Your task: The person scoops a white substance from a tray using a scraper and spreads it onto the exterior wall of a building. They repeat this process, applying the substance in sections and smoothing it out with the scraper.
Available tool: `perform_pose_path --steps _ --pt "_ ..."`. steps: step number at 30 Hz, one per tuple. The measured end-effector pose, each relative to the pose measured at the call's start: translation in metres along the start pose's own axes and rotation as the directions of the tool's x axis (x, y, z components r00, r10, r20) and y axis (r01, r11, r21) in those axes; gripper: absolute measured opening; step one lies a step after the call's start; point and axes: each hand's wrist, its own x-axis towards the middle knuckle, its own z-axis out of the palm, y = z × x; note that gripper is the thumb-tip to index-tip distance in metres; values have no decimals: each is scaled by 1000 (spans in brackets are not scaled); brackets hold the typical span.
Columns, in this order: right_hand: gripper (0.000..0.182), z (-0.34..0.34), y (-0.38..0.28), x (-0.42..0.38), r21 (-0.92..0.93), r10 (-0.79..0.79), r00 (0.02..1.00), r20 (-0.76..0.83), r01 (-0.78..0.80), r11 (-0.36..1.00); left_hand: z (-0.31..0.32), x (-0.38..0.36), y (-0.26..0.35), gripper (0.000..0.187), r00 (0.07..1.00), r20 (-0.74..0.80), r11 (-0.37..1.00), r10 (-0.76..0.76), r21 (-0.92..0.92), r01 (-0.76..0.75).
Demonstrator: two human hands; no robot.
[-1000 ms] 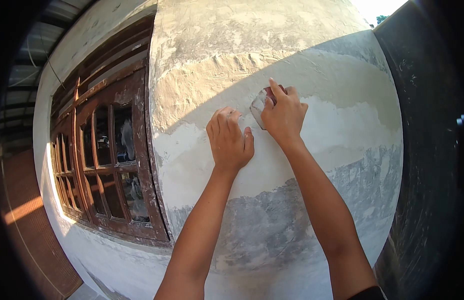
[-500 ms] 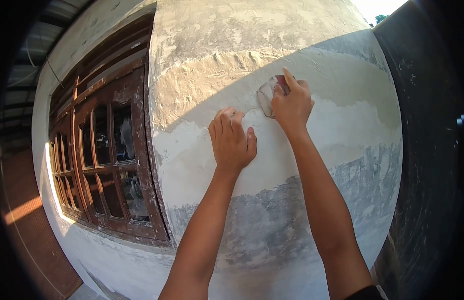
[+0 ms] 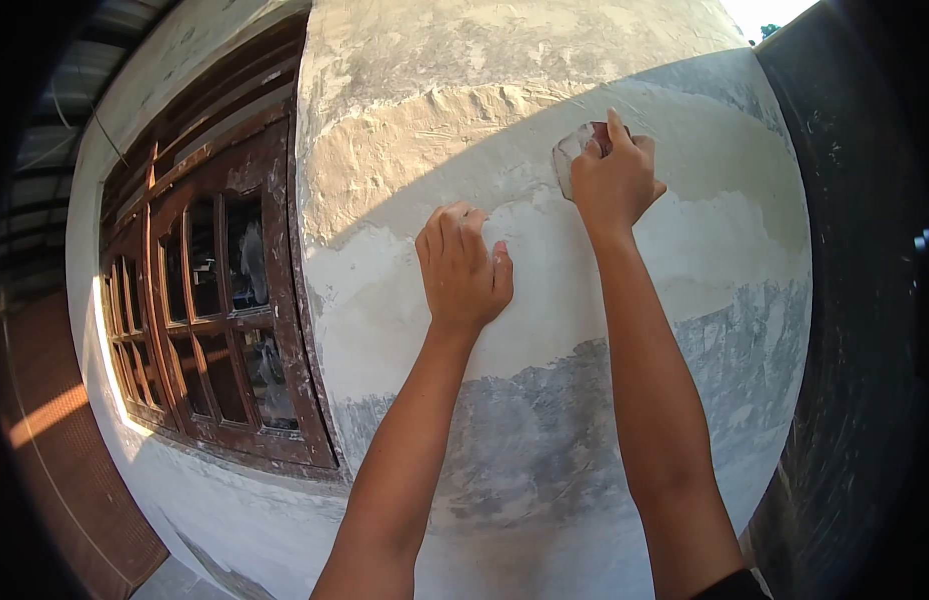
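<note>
My right hand (image 3: 617, 185) grips a putty scraper (image 3: 573, 158) with a pale, plaster-smeared blade and a reddish handle. The blade lies against the shaded, smoother band of the wall (image 3: 545, 300). To the left and a little lower is my left hand (image 3: 463, 268), near the wall surface, with its thumb apart from the loosely bent fingers; whether a small thing lies under its fingertips is hidden. Pale plaster surrounds both hands, with rough sunlit plaster above left and bare grey patches below.
A brown wooden window (image 3: 220, 290) with glass panes is set into the wall at the left. A dark panel (image 3: 855, 250) stands along the right side. Reddish-brown mesh (image 3: 75, 470) shows at the lower left, below a corrugated roof (image 3: 75, 90).
My right hand has moved up and to the right along the wall with the scraper. My left hand has stayed nearly in place, and the view has shifted slightly.
</note>
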Motion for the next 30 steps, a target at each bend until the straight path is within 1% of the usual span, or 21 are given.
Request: perform_pose_path --steps 1,3,4,5,7,8,9,11,12,14,16,18,19,21,23,24,26,30 --pt "44 2 -1 -2 0 4 1000 -2 -4 1000 0 0 -1 43 1000 2 1000 4 -1 -4" --pt "42 10 -15 -15 203 -204 972 118 178 963 0 -1 -2 44 999 48 1000 -7 -7 8" --pt "43 11 -20 -22 196 -263 940 218 222 955 1 -1 -1 44 999 52 1000 -4 -9 5" --pt "43 10 -15 -18 195 -256 942 216 215 957 0 -1 0 44 998 65 1000 5 1 -6" --pt "43 11 -3 -4 19 -61 983 175 59 998 0 2 -1 43 997 75 1000 16 17 -17" --pt "44 10 7 4 -24 -14 996 91 16 1000 1 2 -1 43 997 72 999 33 37 -36" --pt "44 5 10 5 -26 -13 995 94 15 1000 1 1 0 43 996 74 997 49 54 -53" --pt "45 -8 17 4 110 -94 995 37 89 990 0 2 2 42 994 92 996 61 65 -67" --pt "45 -14 17 1 112 -98 994 44 92 989 0 3 4 41 992 103 993 77 80 -85" --pt "47 -27 15 -10 290 -92 980 175 38 956 -2 0 12 41 992 111 994 60 86 -70" --pt "48 -36 19 -17 314 -73 977 202 6 949 -6 -7 22 40 990 131 993 45 100 -58" --pt "49 -42 26 -24 336 -46 973 227 -34 941 -6 -14 39 39 994 109 998 1 54 -7" --pt "49 -44 32 -27 359 -57 967 250 -38 932 -7 -16 46 39 992 123 998 -3 64 -5" --pt "50 -52 43 -33 383 -67 958 280 -48 922 -9 -19 62 37 989 148 1000 -1 20 -2" --pt "47 -61 52 -38 438 -68 945 320 -84 895 -9 -24 77 36 986 164 1000 -19 22 16" --pt "47 -64 58 -41 442 -67 942 327 -90 892 -11 -26 84 35 984 177 1000 -29 15 27" --pt "44 -68 70 -47 549 -95 953 286 -82 832 -12 -30 97 35 980 192 999 -45 22 41" --pt "41 -82 87 -58 573 -67 942 329 -143 807 -19 -38 124 35 967 234 995 -102 31 98"
